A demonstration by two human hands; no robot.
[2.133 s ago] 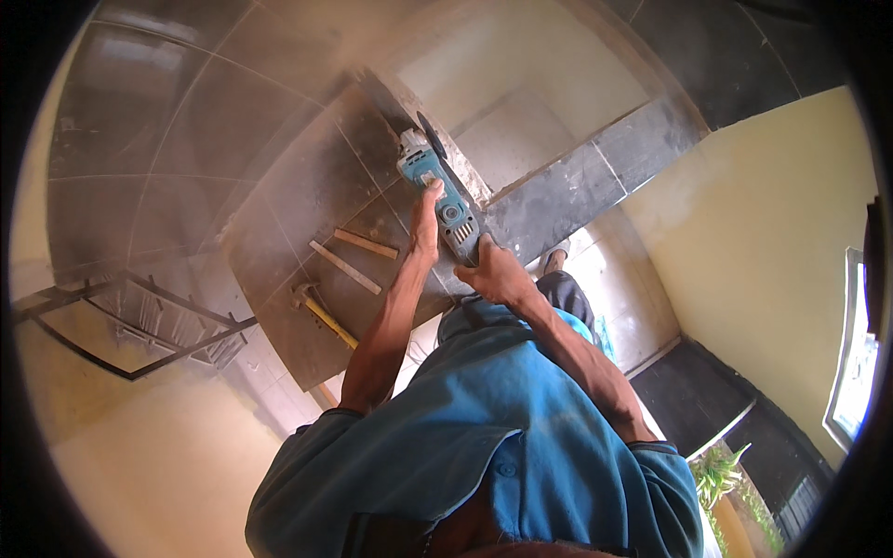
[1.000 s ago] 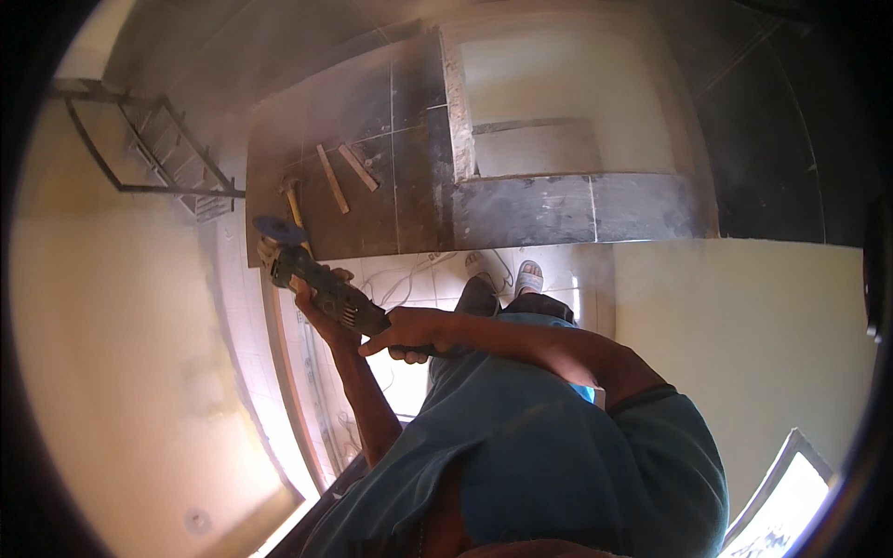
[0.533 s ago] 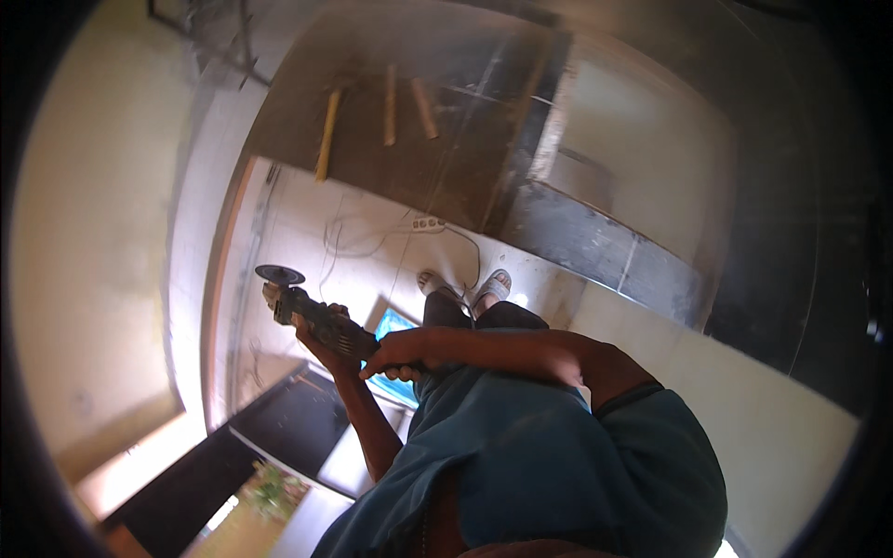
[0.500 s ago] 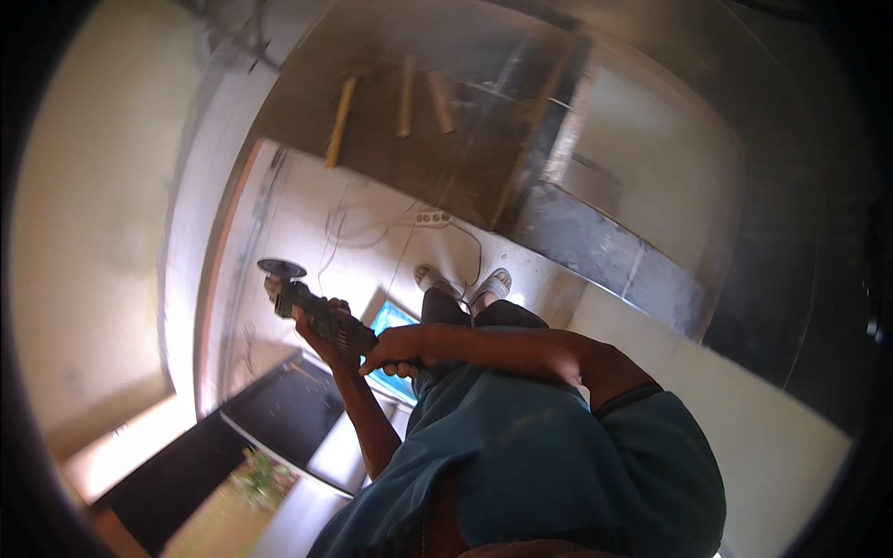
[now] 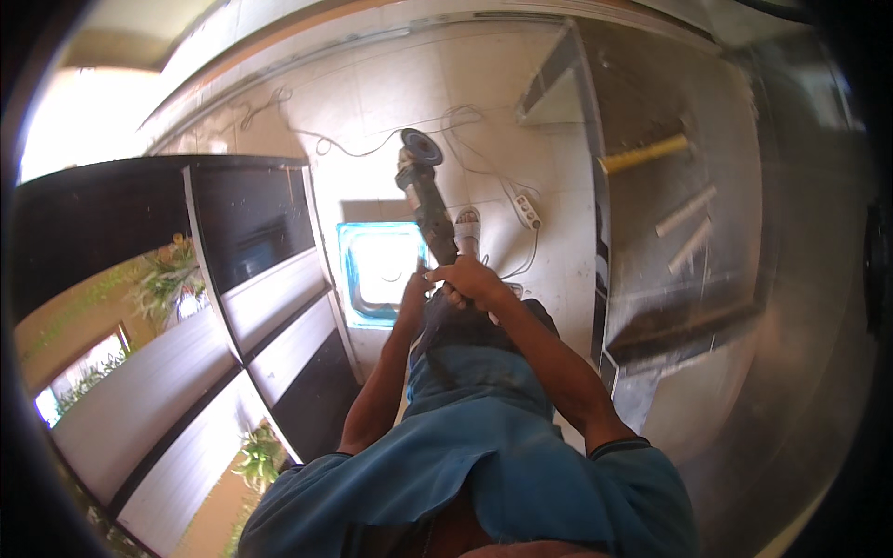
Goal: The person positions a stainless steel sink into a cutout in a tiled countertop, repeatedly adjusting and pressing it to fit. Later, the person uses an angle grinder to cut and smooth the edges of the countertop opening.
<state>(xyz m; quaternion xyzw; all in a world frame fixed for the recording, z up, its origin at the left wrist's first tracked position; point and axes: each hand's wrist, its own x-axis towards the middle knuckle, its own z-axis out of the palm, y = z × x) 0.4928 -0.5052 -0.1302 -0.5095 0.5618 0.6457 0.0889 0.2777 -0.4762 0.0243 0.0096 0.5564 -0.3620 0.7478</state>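
A dark angle grinder (image 5: 429,209) points away from me over the tiled floor, its round disc (image 5: 421,147) at the far end. My right hand (image 5: 468,282) is closed around the rear of the grinder. Close against it on the left, my left hand (image 5: 418,286) is at the tool's tail end with its fingers drawn in; what they hold is hidden. Below and left of the tool lies a rectangular sink (image 5: 350,307) with a bright blue rim. The disc looks clear of any surface.
A white power strip (image 5: 526,212) and loose cable (image 5: 358,152) lie on the floor by my feet. At right, a dark countertop (image 5: 642,270) carries a yellow strip (image 5: 645,154) and two pale strips (image 5: 686,210). A black-and-white panelled cabinet (image 5: 251,223) stands left.
My view has swung left, so the countertop is now at right and the cabinet larger. The grinder now points straight ahead. My left hand has slid from its body to its tail.
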